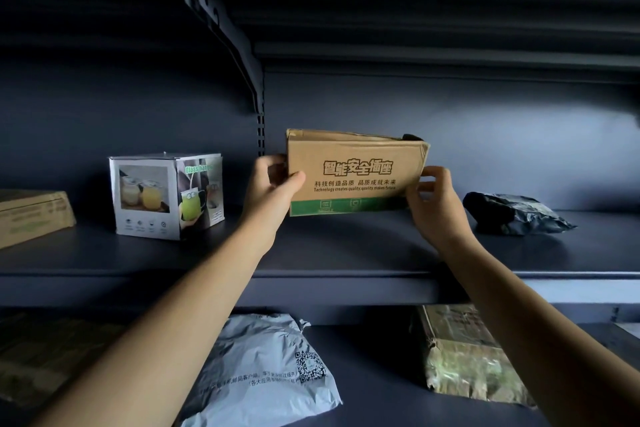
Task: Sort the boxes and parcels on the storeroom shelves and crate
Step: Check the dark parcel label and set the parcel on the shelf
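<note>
On the lower shelf (381,374), nearest, lie a grey parcel (266,367) and a worn carton (467,354). Above them, on the middle shelf (346,253), the left hand (273,189) and right hand (434,204) each close their grip on opposite ends of the brown box (356,173). Left of this box stands a mug box (166,196); right of it lies a black parcel (512,213).

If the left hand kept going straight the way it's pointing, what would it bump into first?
Nothing new: the left hand already grips the left end of the cardboard box, so it would just push that box. Behind the box, the shelf's dark back wall looks next, though depth is hard to judge.
</note>
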Demonstrator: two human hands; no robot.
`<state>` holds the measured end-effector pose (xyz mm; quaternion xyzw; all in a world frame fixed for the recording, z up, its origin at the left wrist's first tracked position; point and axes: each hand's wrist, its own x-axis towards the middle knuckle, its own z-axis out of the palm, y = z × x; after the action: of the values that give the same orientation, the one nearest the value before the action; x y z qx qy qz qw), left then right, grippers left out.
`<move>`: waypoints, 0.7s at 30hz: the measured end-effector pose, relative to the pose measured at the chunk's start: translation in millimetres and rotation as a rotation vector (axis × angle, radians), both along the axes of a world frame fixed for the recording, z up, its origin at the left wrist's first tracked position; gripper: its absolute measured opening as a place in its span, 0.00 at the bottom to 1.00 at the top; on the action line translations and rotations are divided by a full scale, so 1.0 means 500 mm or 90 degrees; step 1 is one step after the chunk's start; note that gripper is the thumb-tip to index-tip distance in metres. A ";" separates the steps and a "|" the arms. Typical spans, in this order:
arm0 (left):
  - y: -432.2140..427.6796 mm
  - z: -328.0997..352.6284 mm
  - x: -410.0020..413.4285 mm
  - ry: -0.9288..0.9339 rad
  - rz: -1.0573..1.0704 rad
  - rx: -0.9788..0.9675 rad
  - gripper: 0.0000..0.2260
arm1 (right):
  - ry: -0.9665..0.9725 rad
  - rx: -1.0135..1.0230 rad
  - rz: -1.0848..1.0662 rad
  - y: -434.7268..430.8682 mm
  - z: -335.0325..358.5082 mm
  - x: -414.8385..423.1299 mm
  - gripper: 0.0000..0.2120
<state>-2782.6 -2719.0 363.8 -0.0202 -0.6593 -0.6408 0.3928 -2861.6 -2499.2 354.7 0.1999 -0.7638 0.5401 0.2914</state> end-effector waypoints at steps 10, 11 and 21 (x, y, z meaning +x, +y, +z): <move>0.001 0.005 -0.006 -0.090 0.101 -0.042 0.17 | 0.029 -0.006 -0.059 -0.002 0.004 0.010 0.10; 0.000 0.003 -0.008 -0.109 0.101 -0.029 0.19 | 0.031 -0.016 -0.053 -0.002 0.004 0.011 0.10; 0.016 0.008 0.006 -0.212 0.151 -0.092 0.14 | -0.013 0.060 -0.090 0.003 0.005 0.008 0.16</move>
<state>-2779.8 -2711.0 367.7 0.1355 -0.7570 -0.5356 0.3489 -2857.4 -2497.9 357.0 0.1535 -0.8034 0.4838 0.3112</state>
